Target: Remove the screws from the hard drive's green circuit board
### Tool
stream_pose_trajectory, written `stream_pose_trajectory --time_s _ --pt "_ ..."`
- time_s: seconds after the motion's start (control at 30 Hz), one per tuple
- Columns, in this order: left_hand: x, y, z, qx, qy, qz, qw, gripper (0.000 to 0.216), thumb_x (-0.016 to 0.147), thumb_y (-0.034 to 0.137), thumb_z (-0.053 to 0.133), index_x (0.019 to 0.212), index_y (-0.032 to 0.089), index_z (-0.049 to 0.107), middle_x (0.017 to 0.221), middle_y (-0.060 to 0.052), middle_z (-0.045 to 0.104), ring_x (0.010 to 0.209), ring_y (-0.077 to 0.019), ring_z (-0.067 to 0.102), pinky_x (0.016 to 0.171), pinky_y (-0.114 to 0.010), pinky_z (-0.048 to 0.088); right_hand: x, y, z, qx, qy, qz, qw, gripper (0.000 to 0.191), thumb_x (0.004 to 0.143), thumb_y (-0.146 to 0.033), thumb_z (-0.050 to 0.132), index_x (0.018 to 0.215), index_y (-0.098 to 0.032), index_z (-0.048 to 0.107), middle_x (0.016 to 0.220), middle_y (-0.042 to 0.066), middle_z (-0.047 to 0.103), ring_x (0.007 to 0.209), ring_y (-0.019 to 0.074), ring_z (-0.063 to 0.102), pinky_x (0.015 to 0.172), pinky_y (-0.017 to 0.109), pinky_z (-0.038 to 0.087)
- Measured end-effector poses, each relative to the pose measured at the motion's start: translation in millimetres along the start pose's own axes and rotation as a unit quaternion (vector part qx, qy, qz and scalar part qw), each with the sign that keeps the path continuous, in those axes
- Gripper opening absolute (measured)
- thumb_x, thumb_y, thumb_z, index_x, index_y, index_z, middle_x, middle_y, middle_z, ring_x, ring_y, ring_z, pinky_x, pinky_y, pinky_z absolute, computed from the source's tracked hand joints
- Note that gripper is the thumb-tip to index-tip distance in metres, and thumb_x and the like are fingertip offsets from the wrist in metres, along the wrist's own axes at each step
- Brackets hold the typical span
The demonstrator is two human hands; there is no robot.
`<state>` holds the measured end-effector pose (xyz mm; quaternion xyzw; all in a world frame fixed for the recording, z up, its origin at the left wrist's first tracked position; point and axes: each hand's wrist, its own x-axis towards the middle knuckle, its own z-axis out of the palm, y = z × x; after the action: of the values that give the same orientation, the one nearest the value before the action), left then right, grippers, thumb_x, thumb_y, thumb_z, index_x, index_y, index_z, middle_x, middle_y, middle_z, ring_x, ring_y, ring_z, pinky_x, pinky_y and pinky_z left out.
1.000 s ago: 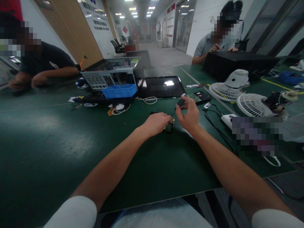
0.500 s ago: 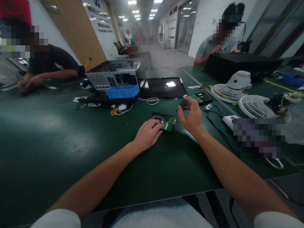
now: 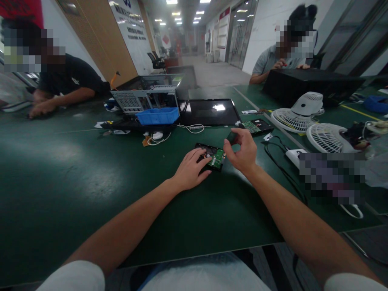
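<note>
A hard drive (image 3: 214,156) lies on the green table (image 3: 91,173) with its green circuit board facing up. My left hand (image 3: 190,169) rests flat on its near left side, fingers spread over it. My right hand (image 3: 241,151) hovers just right of the drive, fingers pinched on the dark handle of a small screwdriver (image 3: 232,137) whose tip points down toward the drive's right edge.
A second hard drive (image 3: 256,126), a black panel (image 3: 209,112), a blue bin (image 3: 157,116) and an open computer case (image 3: 145,97) lie beyond. Two white fans (image 3: 303,109) and black cables (image 3: 273,155) sit to the right. Two other people work at the far sides.
My left hand slid back off the drive's top to its near left side, uncovering the circuit board. My right hand lowered the screwdriver closer to the drive.
</note>
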<state>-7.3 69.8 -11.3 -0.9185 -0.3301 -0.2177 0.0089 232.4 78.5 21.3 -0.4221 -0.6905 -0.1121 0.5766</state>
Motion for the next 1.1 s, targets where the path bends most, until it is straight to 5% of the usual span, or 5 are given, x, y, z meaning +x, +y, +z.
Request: stream_pose_trajectory --time_s 0.57,0.8,0.93,1.1 --pt "1.5 2.4 -6.7 -0.026 -0.029 -0.053 0.998 0.051 0.098 0.045 0.063 0.144 0.026 0.058 0.163 -0.015 0.033 0.153 -0.0389 0.028 0.121 -0.064 0.033 0.9 -3.7 1.0 -0.014 -0.012 0.001 1.0 0.037 0.09 -0.029 0.067 0.124 -0.025 0.054 0.105 0.007 0.062 0.073 0.0179 0.063 0.067 0.038 0.06" --pt "1.1 -0.1 -0.5 -0.036 -0.051 -0.089 0.994 0.058 0.096 0.055 0.062 0.147 0.029 0.055 0.172 -0.013 0.011 0.159 -0.0453 0.007 0.124 -0.068 0.02 2.9 -1.3 0.1 -0.014 -0.028 0.001 0.999 0.039 0.088 -0.033 0.071 0.123 -0.025 0.056 0.108 0.007 0.059 0.072 0.0172 0.061 0.065 0.037 0.06" --pt "0.8 0.2 -1.2 -0.051 -0.064 -0.106 0.991 0.06 0.096 0.055 0.064 0.149 0.031 0.052 0.174 -0.012 0.009 0.159 -0.0454 0.007 0.122 -0.065 0.027 0.6 0.1 0.0 0.034 -0.058 0.011 0.998 0.041 0.091 -0.026 0.063 0.13 -0.025 0.052 0.117 0.01 0.065 0.083 0.0206 0.069 0.07 0.037 0.062" --pt "-0.2 5.0 -1.9 -0.038 -0.062 -0.113 0.991 0.057 0.096 0.051 0.065 0.149 0.031 0.053 0.172 -0.015 0.014 0.158 -0.046 0.016 0.119 -0.065 0.034 -0.3 2.3 1.7 0.023 -0.059 0.028 0.998 0.045 0.09 -0.03 0.069 0.131 -0.025 0.051 0.106 0.005 0.07 0.07 0.0174 0.069 0.071 0.037 0.063"
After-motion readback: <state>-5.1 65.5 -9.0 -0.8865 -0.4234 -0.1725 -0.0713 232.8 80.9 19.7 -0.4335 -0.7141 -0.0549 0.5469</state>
